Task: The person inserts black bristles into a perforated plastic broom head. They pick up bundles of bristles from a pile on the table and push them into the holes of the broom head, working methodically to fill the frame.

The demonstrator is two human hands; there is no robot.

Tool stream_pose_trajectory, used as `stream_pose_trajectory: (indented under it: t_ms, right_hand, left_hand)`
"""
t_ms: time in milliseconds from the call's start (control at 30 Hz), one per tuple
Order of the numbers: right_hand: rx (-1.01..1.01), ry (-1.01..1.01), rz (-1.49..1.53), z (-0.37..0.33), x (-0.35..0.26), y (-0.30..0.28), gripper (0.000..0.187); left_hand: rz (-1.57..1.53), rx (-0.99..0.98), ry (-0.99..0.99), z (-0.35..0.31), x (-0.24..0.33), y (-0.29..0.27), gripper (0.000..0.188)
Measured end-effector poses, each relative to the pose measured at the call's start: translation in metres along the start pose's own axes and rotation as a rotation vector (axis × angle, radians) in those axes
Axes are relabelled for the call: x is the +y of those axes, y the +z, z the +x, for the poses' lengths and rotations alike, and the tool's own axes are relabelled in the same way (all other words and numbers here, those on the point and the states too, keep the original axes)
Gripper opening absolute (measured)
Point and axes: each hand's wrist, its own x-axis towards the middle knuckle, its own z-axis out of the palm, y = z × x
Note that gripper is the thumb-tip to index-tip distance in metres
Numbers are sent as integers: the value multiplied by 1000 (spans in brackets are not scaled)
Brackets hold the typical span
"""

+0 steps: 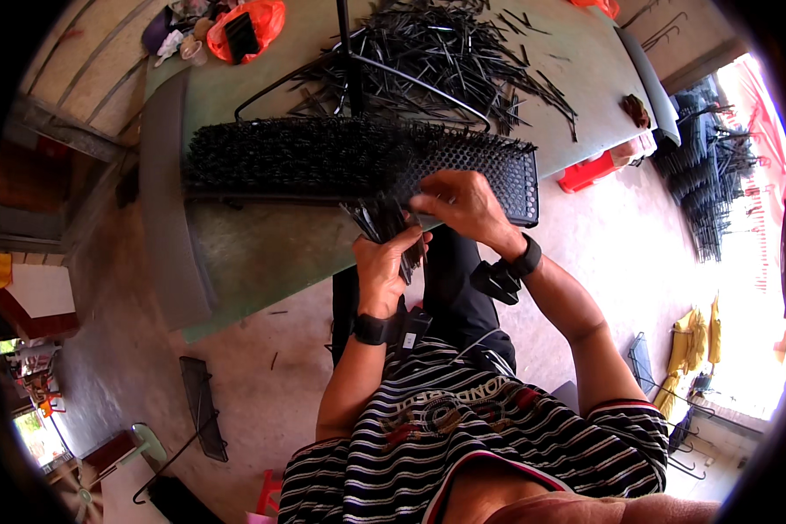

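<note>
A long black perforated panel stands at the table's near edge. Dense black bristle-like strips fill its left and middle part, while holes show bare at the right. Below the panel's middle, my left hand is wrapped round a bundle of thin black strips. Just above and to the right, my right hand is closed with thumb and fingers together, close to the panel's lower edge. Whatever its fingertips pinch is too small and blurred to make out.
Loose black strips form a heap behind the panel on the green table. A black metal frame rises behind the panel. An orange plastic bag lies at the far left. A dark rack lies on the floor.
</note>
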Motion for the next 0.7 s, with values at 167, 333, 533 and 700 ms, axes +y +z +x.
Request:
stream_pose_trajectory:
  t_ms: [167,333,533,700]
  right_hand:
    - [-99,227,127,-2,6,-1,20]
    - [-41,273,195,-3,0,-2,15]
    - [127,221,168,2,-4,-10,12]
    - [482,-140,160,19,-3,-8,12]
  left_hand:
    - [95,-53,60,5,-14,3,21]
    - [78,-64,93,11,-18,-3,21]
    - [86,43,14,2,-2,0,23]
    - [50,41,6,-2,5,-3,22]
